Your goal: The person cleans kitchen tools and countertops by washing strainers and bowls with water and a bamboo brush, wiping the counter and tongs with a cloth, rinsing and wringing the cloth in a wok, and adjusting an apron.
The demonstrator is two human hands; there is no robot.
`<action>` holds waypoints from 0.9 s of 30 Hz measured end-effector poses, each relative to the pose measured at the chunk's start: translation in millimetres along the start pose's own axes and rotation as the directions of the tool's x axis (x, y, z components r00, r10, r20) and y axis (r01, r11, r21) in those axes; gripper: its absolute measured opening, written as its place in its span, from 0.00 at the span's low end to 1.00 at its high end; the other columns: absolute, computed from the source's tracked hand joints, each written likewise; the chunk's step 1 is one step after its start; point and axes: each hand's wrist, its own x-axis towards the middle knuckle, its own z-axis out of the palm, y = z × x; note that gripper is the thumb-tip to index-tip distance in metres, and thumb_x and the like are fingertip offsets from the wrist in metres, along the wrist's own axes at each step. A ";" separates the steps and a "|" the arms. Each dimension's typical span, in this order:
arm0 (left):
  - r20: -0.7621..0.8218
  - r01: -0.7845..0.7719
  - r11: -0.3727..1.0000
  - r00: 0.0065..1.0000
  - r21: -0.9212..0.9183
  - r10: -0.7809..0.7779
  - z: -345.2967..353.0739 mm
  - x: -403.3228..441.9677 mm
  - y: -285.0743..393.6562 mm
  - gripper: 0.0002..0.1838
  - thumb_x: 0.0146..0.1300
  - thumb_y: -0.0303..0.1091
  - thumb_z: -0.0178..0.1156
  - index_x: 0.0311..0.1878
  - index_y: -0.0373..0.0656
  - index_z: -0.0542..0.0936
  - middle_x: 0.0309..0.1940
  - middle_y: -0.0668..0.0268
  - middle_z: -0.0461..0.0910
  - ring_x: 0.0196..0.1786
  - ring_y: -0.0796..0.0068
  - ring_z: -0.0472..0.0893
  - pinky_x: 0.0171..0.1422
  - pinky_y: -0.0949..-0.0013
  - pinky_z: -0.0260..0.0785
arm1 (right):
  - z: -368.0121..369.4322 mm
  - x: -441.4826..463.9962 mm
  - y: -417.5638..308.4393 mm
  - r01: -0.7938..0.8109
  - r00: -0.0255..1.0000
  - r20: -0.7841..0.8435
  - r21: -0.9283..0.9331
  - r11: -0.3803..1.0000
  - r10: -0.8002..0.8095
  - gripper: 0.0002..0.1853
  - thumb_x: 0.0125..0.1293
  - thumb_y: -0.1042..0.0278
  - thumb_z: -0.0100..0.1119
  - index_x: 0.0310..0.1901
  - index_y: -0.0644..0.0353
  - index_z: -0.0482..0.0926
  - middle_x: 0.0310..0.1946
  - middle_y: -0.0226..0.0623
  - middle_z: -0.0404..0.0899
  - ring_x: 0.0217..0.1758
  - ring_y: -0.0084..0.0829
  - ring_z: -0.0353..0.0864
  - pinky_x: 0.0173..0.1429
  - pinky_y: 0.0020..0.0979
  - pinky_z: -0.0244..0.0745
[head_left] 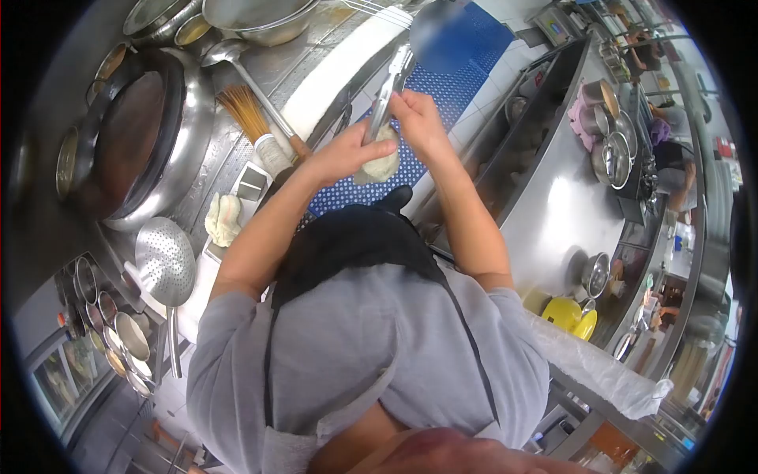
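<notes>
My left hand (347,156) is closed around the lower part of a pair of metal tongs (387,87), which point away from me. A pale crumpled cloth (382,166) hangs just below the thumb; whether that hand grips it too is hard to see. From the other side, my right hand (420,125) pinches the tongs partway along, fingers bent. Both hands are in front of my black apron, above a blue perforated mat (466,67) on the floor.
To the left sits a large wok (193,118), with a bamboo brush (245,110), a ladle (251,79) and a perforated skimmer (165,257) near it. Another folded cloth (223,220) lies beside a small metal container (253,183). A steel counter (545,213) with bowls runs along the right.
</notes>
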 end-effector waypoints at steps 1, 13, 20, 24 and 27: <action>0.027 -0.005 0.999 1.000 0.035 0.004 -1.9 -0.1 -1.9 0.22 0.70 0.40 0.64 0.60 0.37 0.75 0.48 0.68 0.80 0.48 0.82 0.78 0.55 0.72 0.72 | -3.2 3.2 0.2 0.050 0.997 -0.057 0.062 0.997 -0.046 0.15 0.78 0.63 0.50 0.40 0.65 0.81 0.34 0.38 0.84 0.38 0.29 0.84 0.42 0.29 0.77; -0.470 -0.307 0.798 0.882 -0.519 0.033 -0.2 9.2 -13.4 0.16 0.71 0.26 0.59 0.60 0.39 0.74 0.49 0.62 0.80 0.50 0.74 0.80 0.52 0.69 0.75 | 18.6 2.2 52.2 0.327 0.807 -0.382 -0.349 0.878 -0.452 0.18 0.79 0.60 0.44 0.37 0.66 0.77 0.30 0.51 0.81 0.33 0.48 0.83 0.39 0.47 0.73; -0.382 -0.312 0.859 0.796 0.405 0.469 50.2 13.6 -34.5 0.18 0.70 0.26 0.57 0.61 0.37 0.73 0.54 0.62 0.75 0.55 0.74 0.75 0.63 0.69 0.68 | 18.4 -2.8 48.3 -0.010 0.752 -0.645 -0.216 0.976 -0.135 0.21 0.77 0.56 0.43 0.35 0.66 0.76 0.30 0.59 0.80 0.36 0.59 0.80 0.42 0.54 0.70; -0.219 -0.271 0.910 0.912 0.315 0.347 51.7 26.1 -39.0 0.16 0.69 0.25 0.57 0.59 0.35 0.74 0.52 0.63 0.75 0.54 0.74 0.75 0.62 0.70 0.67 | -18.4 -6.7 47.5 -0.077 0.711 -0.703 -0.091 0.993 -0.009 0.22 0.77 0.54 0.42 0.34 0.65 0.75 0.28 0.55 0.79 0.35 0.58 0.80 0.41 0.53 0.69; -0.230 -0.241 0.969 0.942 0.048 0.245 54.9 58.6 -35.9 0.16 0.71 0.25 0.56 0.60 0.36 0.73 0.52 0.63 0.76 0.54 0.74 0.77 0.61 0.70 0.69 | -24.4 -7.2 46.0 -0.012 0.669 -0.740 -0.109 0.994 -0.072 0.22 0.76 0.55 0.43 0.31 0.65 0.74 0.27 0.55 0.79 0.35 0.58 0.80 0.41 0.53 0.69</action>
